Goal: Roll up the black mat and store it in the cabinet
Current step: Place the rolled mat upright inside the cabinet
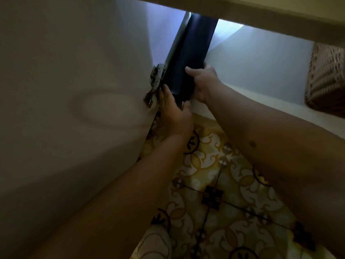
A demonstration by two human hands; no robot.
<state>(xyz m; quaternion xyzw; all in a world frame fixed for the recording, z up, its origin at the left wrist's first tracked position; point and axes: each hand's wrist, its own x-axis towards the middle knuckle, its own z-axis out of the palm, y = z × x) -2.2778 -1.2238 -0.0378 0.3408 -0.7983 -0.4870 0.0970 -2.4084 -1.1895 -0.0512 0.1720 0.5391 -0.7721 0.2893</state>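
The rolled black mat [190,53] lies lengthwise inside the white cabinet [252,68], along its left side, with its near end at the cabinet's front edge. My left hand [173,113] cups that near end from below and from the left. My right hand [203,81] grips the roll's right side near the same end. The far end of the roll is lost in shadow under the cabinet's top board.
The open white cabinet door [74,90] stands at the left, with its metal hinge [155,81] right beside my left hand. A woven basket [326,77] sits inside the cabinet at the right. Patterned yellow floor tiles [214,184] lie below.
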